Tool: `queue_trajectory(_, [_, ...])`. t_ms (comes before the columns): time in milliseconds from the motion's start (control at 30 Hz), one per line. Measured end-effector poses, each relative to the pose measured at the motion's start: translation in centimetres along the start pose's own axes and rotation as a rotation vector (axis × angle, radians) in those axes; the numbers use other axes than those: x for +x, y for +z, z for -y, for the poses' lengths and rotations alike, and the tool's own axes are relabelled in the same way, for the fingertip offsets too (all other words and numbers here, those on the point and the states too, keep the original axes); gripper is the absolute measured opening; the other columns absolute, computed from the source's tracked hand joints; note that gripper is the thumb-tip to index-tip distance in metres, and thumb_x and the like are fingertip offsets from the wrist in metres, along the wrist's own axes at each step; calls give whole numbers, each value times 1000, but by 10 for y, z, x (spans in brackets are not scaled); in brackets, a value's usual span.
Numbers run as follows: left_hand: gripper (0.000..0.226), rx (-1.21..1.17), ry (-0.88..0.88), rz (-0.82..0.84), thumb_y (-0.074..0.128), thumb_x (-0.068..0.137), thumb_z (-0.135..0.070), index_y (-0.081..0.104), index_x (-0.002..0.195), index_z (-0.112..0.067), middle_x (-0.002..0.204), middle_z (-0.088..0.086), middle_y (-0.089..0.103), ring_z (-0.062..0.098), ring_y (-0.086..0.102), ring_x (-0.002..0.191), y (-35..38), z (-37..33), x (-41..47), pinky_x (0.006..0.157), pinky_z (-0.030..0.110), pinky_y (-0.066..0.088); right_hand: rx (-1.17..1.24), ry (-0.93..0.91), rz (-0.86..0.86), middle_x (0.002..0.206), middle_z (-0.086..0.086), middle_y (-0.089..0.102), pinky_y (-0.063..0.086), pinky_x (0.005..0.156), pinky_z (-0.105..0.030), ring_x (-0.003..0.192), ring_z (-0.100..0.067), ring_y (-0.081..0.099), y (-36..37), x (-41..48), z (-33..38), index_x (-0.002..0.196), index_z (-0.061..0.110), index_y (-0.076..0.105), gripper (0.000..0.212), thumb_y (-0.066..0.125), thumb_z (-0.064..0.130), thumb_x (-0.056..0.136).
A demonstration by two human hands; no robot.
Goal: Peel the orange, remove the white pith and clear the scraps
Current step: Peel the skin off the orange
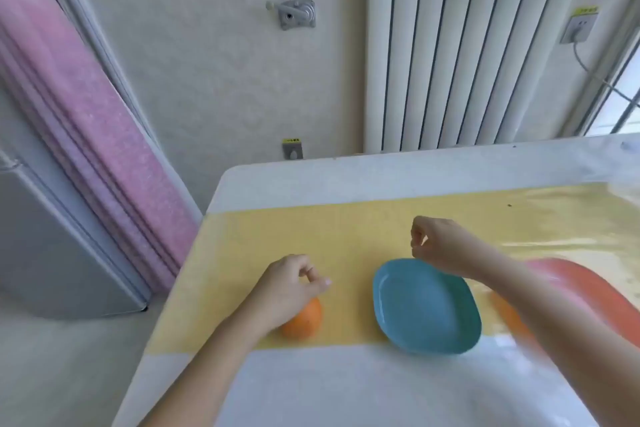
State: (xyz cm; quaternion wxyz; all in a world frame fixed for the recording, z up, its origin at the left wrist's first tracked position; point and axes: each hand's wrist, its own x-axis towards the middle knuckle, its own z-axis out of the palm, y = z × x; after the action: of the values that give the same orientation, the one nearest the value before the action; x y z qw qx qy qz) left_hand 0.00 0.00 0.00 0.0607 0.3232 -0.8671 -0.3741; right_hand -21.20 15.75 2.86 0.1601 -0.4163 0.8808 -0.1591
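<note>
Left side: left hand [287, 291] hangs right over the orange [302, 322], which sits on the yellow mat [346, 229] near its front edge, skin whole as far as we can see. Fingers are curled in, thumb sticking out, nothing visible between them. We can't tell if the palm touches the fruit or just hovers, so grip state is unknown.

Middle: blue plate [427, 310], nothing in it, just beside the orange, partly off the mat onto the white table [346, 392].

Right hand [438, 246] is in the air over the plate's far rim, fingers loosely curled toward the thumb, nothing visible in them.

Far right: a blurred second orange shape [507, 314] under the right forearm, next to a red plate [595, 284].

Our read: step one, pickup, peeling not started. No peel or pith scraps anywhere.

Next move needs the left hand to close round the orange and lift it. The right hand then comes in so a thumbnail can break the skin, probably near the stem end. Working above the blue plate makes sense so scraps land there.
</note>
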Motion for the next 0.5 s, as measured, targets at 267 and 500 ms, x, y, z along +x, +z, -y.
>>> queue_trajectory(267, [39, -2, -88, -229, 71, 81, -48, 53, 102, -21, 109, -6, 56, 14, 53, 98, 22, 5, -34, 69, 24, 37, 82, -119, -153, 102, -1, 59, 46, 74, -34, 94, -24, 58, 9, -29, 0, 88, 17, 48, 6, 51, 12, 88])
queue_trajectory(500, [63, 29, -74, -171, 81, 72, -42, 40, 117, -29, 117, -3, 53, 16, 57, 100, 23, 13, -76, 72, 25, 44, 156, -262, -247, 105, 3, 59, 42, 83, -25, 99, -14, 53, 18, -79, 11, 101, 15, 53, 11, 56, 13, 90])
